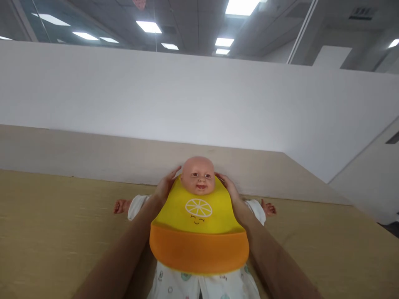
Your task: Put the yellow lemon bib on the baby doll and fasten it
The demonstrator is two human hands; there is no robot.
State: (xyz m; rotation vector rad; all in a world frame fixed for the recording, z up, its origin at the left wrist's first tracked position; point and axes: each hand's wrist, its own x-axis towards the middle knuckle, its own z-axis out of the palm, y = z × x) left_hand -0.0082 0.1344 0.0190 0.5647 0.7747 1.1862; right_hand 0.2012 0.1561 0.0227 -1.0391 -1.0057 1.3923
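A baby doll [198, 168] lies on its back on the wooden surface, its bald head up against a pale ledge and its white-sleeved arms spread wide. Over its chest lies a yellow bib [218, 209] with an orange catch pocket, a printed lemon slice and a smiling face. My left hand [166, 185] is at the bib's neck edge on the left of the doll's head, closed on it. On the other side my right hand [230, 187] grips the bib's neck edge too. Fingertips of both hands are partly hidden behind the bib and head.
A pale ledge [93, 153] runs along the back of the wooden surface [56, 232]. Behind it rises a white wall [156, 95] topped with glass panels. The surface ends in a slanted edge at the right.
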